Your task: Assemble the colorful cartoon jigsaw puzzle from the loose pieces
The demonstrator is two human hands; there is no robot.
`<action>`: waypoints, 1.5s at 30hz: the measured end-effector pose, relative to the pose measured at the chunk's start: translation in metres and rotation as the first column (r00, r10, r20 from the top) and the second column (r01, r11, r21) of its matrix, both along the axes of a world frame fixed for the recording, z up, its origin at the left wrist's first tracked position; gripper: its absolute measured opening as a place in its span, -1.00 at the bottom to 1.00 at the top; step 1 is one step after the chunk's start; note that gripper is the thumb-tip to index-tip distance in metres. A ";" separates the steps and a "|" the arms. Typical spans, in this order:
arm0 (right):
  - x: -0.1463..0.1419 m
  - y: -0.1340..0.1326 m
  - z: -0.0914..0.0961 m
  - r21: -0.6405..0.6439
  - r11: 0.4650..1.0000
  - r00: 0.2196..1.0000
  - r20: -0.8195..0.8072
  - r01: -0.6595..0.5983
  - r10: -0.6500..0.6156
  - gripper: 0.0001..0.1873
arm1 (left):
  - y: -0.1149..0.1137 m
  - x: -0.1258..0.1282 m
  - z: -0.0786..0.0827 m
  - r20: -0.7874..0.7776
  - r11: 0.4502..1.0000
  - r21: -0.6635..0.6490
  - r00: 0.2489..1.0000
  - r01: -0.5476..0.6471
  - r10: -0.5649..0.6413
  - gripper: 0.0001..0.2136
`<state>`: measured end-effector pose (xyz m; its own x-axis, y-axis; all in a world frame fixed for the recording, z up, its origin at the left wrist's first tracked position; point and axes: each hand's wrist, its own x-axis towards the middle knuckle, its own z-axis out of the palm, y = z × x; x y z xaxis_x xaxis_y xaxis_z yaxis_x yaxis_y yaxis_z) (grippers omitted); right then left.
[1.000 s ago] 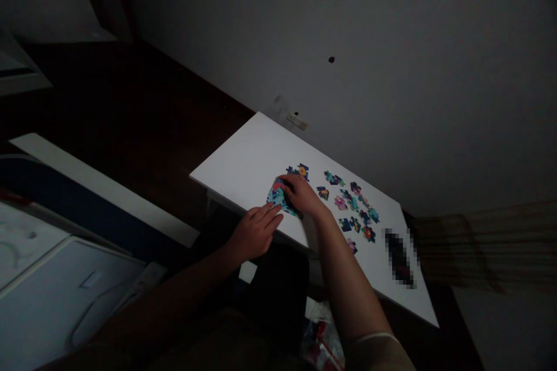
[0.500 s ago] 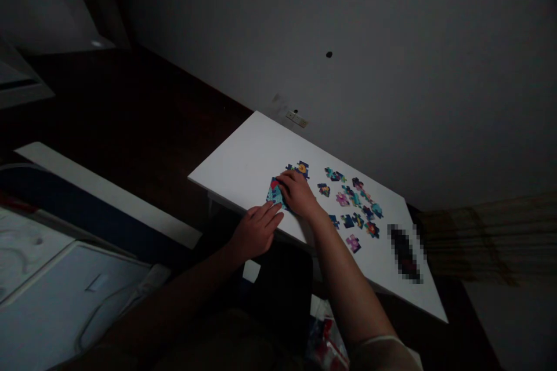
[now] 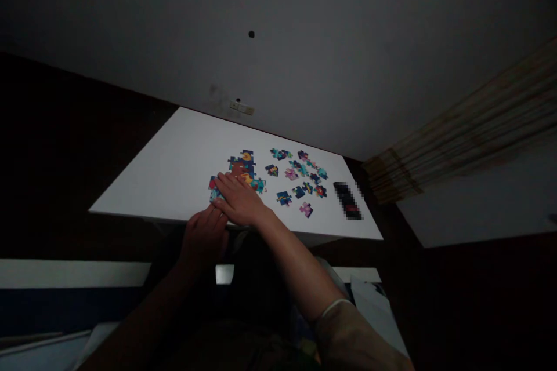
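Note:
A partly joined jigsaw puzzle (image 3: 238, 168) lies near the table's front edge, with brown, blue, yellow and teal printing. My right hand (image 3: 241, 200) rests flat across its lower part, fingers stretched towards the left, hiding some of the pieces. My left hand (image 3: 206, 233) is at the table's front edge, its fingers extended to the puzzle's lower corner. The two hands meet there, so the left fingertips are partly covered. Several loose jigsaw pieces (image 3: 291, 173) are scattered right of the puzzle; a pink piece (image 3: 306, 209) lies closest to the front edge.
The white table (image 3: 148, 171) stands near a grey wall (image 3: 304, 58) with a socket plate (image 3: 241, 107). On the table's right end lies a dark, pixelated object (image 3: 348, 202). A striped curtain (image 3: 418, 151) hangs at the right.
My view has turned to the right, levelling the table. My right hand has flattened over the puzzle, uncovering more of its upper part. My left hand has come against the right.

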<state>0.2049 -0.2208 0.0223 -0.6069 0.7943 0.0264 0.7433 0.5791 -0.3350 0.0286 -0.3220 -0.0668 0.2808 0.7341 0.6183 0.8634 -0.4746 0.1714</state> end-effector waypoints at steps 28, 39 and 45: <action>0.005 -0.013 -0.006 0.160 0.984 0.969 -0.242 0.079 -0.038 -0.68 | -0.002 -0.005 -0.008 -0.024 0.997 -0.076 1.000 0.000 -0.002 -0.44; 0.003 -0.018 0.003 0.115 0.988 0.974 -0.212 0.107 -0.081 -0.68 | -0.004 -0.002 0.001 -0.055 0.988 -0.152 0.998 -0.040 0.032 -0.48; 0.003 -0.019 0.006 0.096 0.988 0.972 -0.217 0.118 -0.095 -0.63 | -0.003 -0.005 0.015 -0.005 0.985 -0.172 1.000 -0.014 0.013 -0.47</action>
